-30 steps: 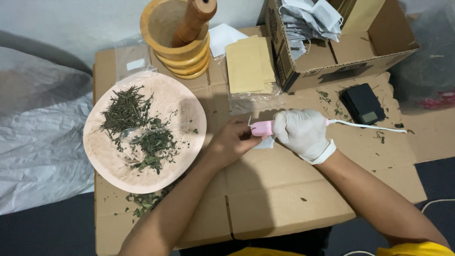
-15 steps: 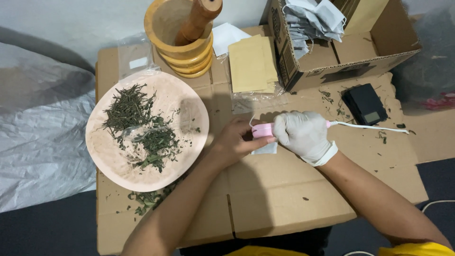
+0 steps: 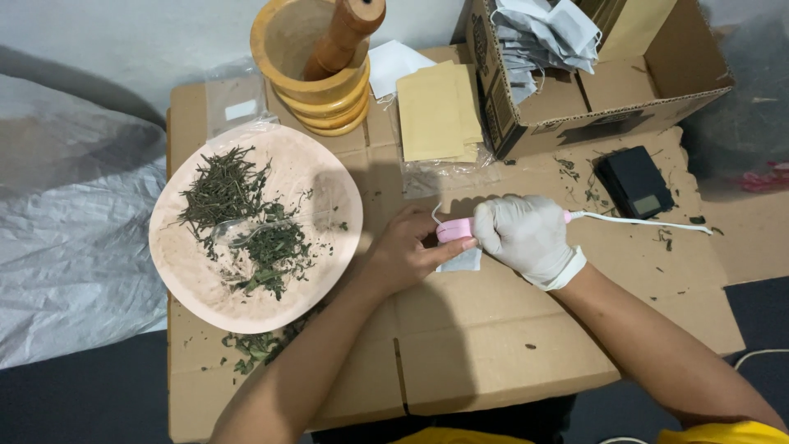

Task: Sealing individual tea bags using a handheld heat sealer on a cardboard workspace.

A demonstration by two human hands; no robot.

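While my gloved right hand grips a pink sealer, its fingers wrapped tight around the body, my bare left hand steadies a small white sachet under the tool's front end, thumb and fingers pinching the sachet edge against it. Both hands meet near the middle of the cardboard bench, just right of a pink plate strewn with dried green leaves. A white cord runs from the sealer toward a small black scale.

Behind them stand a wooden mortar with its pestle, a stack of tan envelopes and an open box holding more sachets.

As I judge it, a good seal calls for keeping the sachet mouth flat and square under the tool, with the left fingers clear of its tip and the cord slack enough not to tug the hand.

Against the frame from a second ago, hands, sealer and sachet sit in much the same place and grip; only the view has drifted a touch, nudging the plate and mortar slightly rightward.
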